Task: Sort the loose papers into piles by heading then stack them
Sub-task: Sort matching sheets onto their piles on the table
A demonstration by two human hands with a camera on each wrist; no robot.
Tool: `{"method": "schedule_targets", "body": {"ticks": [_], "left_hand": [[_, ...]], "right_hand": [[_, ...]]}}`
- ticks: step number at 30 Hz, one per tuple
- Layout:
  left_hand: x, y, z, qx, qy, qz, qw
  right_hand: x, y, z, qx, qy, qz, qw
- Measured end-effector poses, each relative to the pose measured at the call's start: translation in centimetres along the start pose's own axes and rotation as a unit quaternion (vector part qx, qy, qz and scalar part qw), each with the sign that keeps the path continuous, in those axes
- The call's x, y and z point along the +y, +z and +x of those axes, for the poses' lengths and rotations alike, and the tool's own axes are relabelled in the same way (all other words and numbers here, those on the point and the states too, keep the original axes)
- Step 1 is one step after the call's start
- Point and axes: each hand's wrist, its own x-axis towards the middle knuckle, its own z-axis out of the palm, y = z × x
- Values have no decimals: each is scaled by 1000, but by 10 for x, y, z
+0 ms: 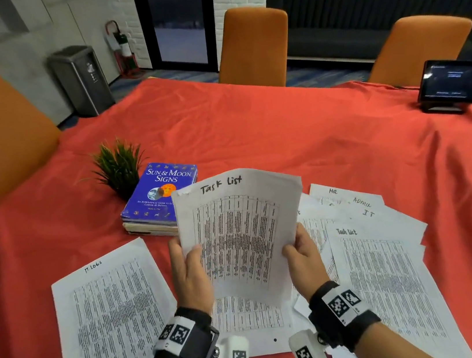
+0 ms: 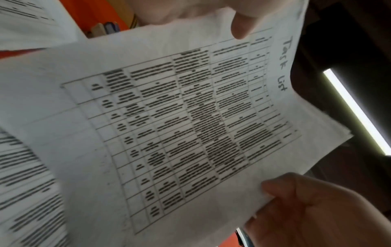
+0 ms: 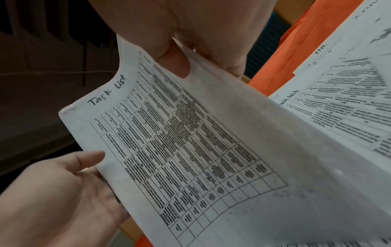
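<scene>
A thin sheaf of printed sheets headed "Task List" [image 1: 239, 236] is held upright above the table, slightly bowed. My left hand [image 1: 190, 261] pinches its left edge, thumb on the front. My right hand [image 1: 296, 250] pinches the right edge the same way. In the left wrist view the Task List sheaf [image 2: 190, 117] fills the frame, with my left thumb [image 2: 241, 25] on top. The right wrist view shows the Task List sheaf [image 3: 190, 142] and my right thumb [image 3: 177, 63]. A sheet headed "IT Logs" [image 1: 111, 317] lies flat at the left. A fanned pile [image 1: 388, 278] lies at the right, with Task List on top and HR, Admin and IT headings showing behind.
Another printed sheet [image 1: 249, 322] lies on the red tablecloth [image 1: 252, 134] under the held sheaf. A blue book [image 1: 161, 195] on a folder and a small plant [image 1: 119, 165] stand behind the papers. A tablet [image 1: 455, 84] sits far right. Orange chairs [image 1: 252, 46] ring the table.
</scene>
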Motion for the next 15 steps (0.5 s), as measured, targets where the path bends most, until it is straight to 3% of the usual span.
{"method": "schedule_targets", "body": {"ticks": [5,10,13,15], "left_hand": [[-1,-8,0,3,-14,-34,999],[23,-1,1,-29,50,-90,994],[14,-8,8,-28,30,-116,992],[0,-13,9,-51,10,-90,995]], "right_hand": [[-10,2,5,-13,-22,-26,999],[-22,10,2,31,-70,37,996],[-26,6,5,76,-70,108,989],[-19,5,7,60,-60,87,993]]}}
